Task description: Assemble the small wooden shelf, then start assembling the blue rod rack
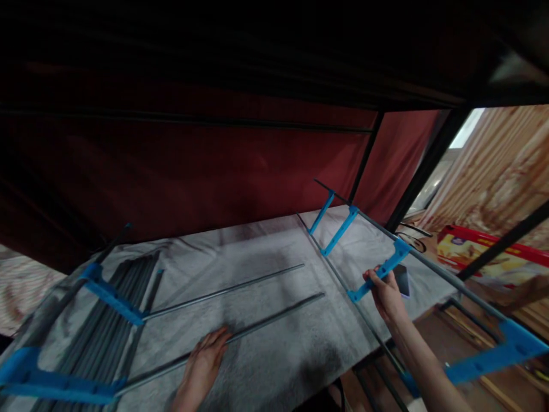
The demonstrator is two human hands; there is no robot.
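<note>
My left hand (206,357) is closed over a grey metal tube (274,318), whose near end meets a blue plastic bracket (64,386) at the lower left. A second tube (223,292) runs roughly parallel from another blue bracket (112,300). At the right, my right hand (385,289) grips a blue bracket (388,264) that joins two long tubes of a ladder-like frame. Further blue brackets (341,232) span that frame toward the back, and one (500,355) sits near the right edge.
Several loose grey tubes (107,326) lie side by side on the pale bedding (257,240) at left. A phone (402,280) rests behind my right hand. Dark metal posts (429,166) and a red curtain (240,171) enclose the space; a red-and-yellow box (493,257) stands beyond.
</note>
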